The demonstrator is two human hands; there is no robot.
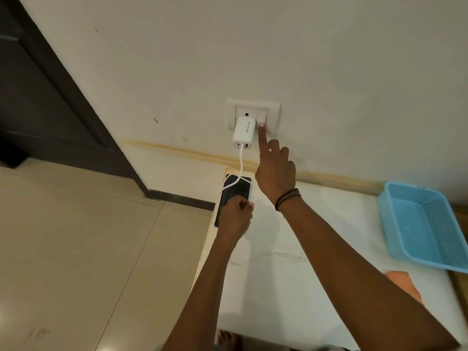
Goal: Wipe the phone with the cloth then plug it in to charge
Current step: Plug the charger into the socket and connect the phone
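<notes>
A black phone (236, 184) lies on the left end of a white surface (273, 274), just below the wall. My left hand (235, 216) rests on its lower half with the fingers curled, hiding that part. A white charger (243, 133) sits in the wall socket plate (253, 115), and its white cable (241, 165) drops onto the phone; the cable's end is hidden. My right hand (274, 171) reaches up, its index fingertip touching the switch (262, 117) beside the charger, the other fingers curled. A peach cloth (402, 282) shows partly behind my right forearm.
A blue plastic basket (405, 224) stands on the white surface at the right. More white cable (278, 255) loops across the surface between my arms. A dark door frame (76, 97) runs down the left, with beige floor tiles (76, 249) below it.
</notes>
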